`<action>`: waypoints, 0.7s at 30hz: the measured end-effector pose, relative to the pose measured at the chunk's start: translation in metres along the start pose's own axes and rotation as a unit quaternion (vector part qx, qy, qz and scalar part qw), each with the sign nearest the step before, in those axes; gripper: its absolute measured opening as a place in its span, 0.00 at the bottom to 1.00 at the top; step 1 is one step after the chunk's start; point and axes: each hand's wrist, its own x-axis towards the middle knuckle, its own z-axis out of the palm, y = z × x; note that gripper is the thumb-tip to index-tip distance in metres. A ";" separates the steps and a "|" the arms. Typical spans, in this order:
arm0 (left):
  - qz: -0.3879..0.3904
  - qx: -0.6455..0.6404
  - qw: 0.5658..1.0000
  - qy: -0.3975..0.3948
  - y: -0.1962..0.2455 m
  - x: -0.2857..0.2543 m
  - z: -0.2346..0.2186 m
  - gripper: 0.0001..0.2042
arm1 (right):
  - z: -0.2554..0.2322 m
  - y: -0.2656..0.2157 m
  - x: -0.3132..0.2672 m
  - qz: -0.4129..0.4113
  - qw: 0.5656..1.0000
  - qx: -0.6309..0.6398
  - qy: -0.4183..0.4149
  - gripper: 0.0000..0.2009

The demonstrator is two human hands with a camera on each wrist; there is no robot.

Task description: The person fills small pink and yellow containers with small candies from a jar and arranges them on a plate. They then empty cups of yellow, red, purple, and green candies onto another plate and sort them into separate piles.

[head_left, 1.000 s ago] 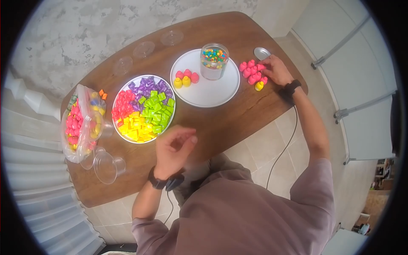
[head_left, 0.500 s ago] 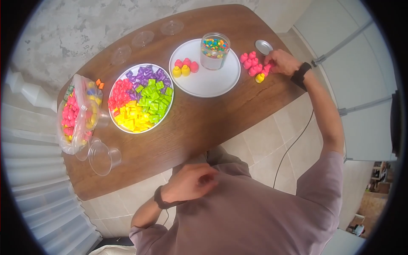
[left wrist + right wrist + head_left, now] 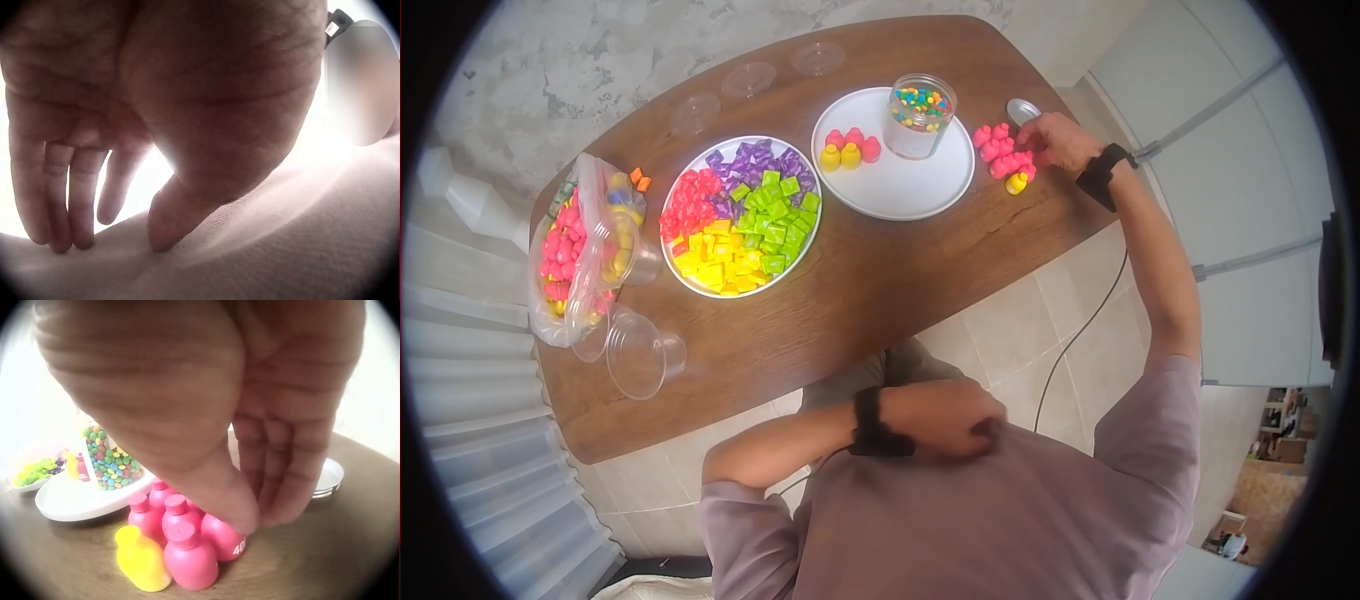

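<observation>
Several small pink bottles (image 3: 997,150) and one yellow bottle (image 3: 1016,184) stand grouped at the table's right side. Over the group's right edge is my right hand (image 3: 1065,142). The right wrist view shows its thumb and fingertips closed together at a pink bottle (image 3: 226,542), whose top they hide; the yellow bottle (image 3: 142,561) is at the front left. My left hand (image 3: 945,418) is in front of the shirt, off the table. In the left wrist view the left hand (image 3: 187,106) has loosely bent, spaced fingers, tips by the shirt cloth, holding nothing.
A white plate (image 3: 890,195) holds a jar (image 3: 920,130) of coloured candies and more bottles. Left of it is a plate of wrapped sweets (image 3: 775,220). Clear cups (image 3: 637,355) and a bag of bottles (image 3: 560,250) lie far left. A metal lid (image 3: 1022,111) is beside my right hand.
My left hand has moved from above the table's front edge down and right to the shirt. My right hand stays by the bottles, which sit closer together. The head view has shifted slightly.
</observation>
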 end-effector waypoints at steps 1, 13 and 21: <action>0.021 -0.008 0.999 -0.022 0.007 0.006 -0.001 0.15 | -0.003 0.005 0.002 0.000 1.000 -0.026 0.015 0.20; 0.200 -0.287 0.911 -0.219 0.075 0.063 0.008 0.18 | -0.082 -0.021 -0.003 -0.054 0.982 -0.140 0.115 0.15; 0.201 -0.259 0.935 -0.134 0.070 0.038 0.001 0.15 | -0.119 -0.073 -0.007 -0.050 0.975 -0.148 0.160 0.15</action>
